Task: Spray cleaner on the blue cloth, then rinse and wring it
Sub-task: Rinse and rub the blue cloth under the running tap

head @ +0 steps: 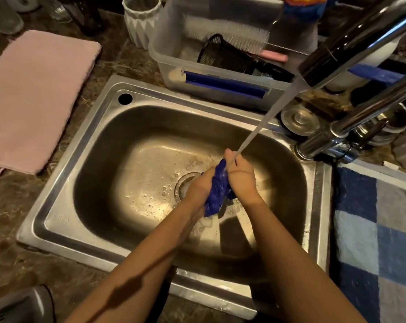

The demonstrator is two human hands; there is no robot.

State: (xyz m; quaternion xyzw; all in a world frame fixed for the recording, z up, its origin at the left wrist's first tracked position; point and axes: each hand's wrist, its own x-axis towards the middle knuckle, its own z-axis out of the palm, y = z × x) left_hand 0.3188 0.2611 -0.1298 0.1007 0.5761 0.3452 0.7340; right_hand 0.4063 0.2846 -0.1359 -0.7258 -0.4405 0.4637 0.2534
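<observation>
Two hands: both over the sink (99, 127) basin, pressed in from either side on one bunched cloth.
Head view, cloth: blue cloth (217, 191) is wadded into a twisted lump above the drain (182, 183), held clear of the basin floor, its lower end hanging free.
Left hand: left hand (200, 186) is clamped round the left side of the cloth, fingers hidden behind it.
Right hand: right hand (240, 176) is clamped round the right and upper part, thumb tip raised at the top.
Water: stream (267, 117) runs from the tap (351, 50) and lands at the top of the cloth, by the right thumb.
Basin: wet, with scattered bubbles round the drain.
Spray step: judged done; no spray bottle can be made out for certain, and the cloth is already under water.
Rinse step: judged in progress.
Wring step: the twisted bunching suggests squeezing has begun; a final wring with the tap off appears outstanding.
Surroundings: pink towel (34, 99) lies on the surface left of the sink; clear bin (171, 66) stands behind it.
</observation>
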